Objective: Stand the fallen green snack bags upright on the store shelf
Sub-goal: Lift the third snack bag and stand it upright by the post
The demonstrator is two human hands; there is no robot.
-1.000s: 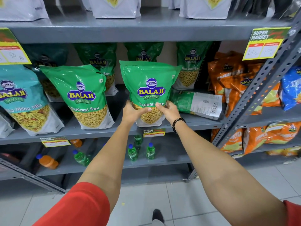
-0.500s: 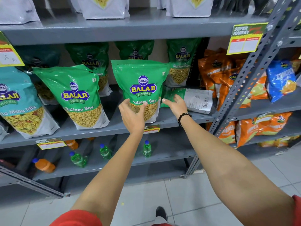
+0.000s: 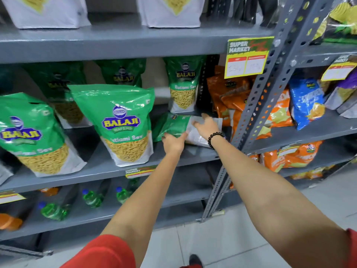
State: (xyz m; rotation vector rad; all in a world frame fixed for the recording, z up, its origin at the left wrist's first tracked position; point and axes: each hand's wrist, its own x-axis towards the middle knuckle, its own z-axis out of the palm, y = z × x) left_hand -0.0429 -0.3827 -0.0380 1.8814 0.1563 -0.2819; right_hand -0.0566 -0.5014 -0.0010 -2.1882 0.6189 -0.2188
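Observation:
A green Balaji snack bag point(image 3: 174, 124) lies flat on its back on the grey middle shelf point(image 3: 108, 167), at the right end. My left hand point(image 3: 173, 142) touches its near green edge, fingers apart. My right hand point(image 3: 207, 126), with a black bead bracelet, rests spread on the bag's white label side. To the left, two green bags stand upright at the shelf front: one in the middle point(image 3: 121, 124), one at the far left point(image 3: 32, 136). More green bags point(image 3: 183, 86) stand behind.
A perforated grey upright point(image 3: 257, 105) rises just right of my right hand. Orange bags point(image 3: 228, 93) and a blue bag point(image 3: 307, 101) fill the neighbouring shelves. Green bottles point(image 3: 92, 198) lie on the lower shelf. White bags stand on the top shelf.
Both hands let go of the middle green bag, which now stands upright, and moved right onto the fallen bag. The view shifted right.

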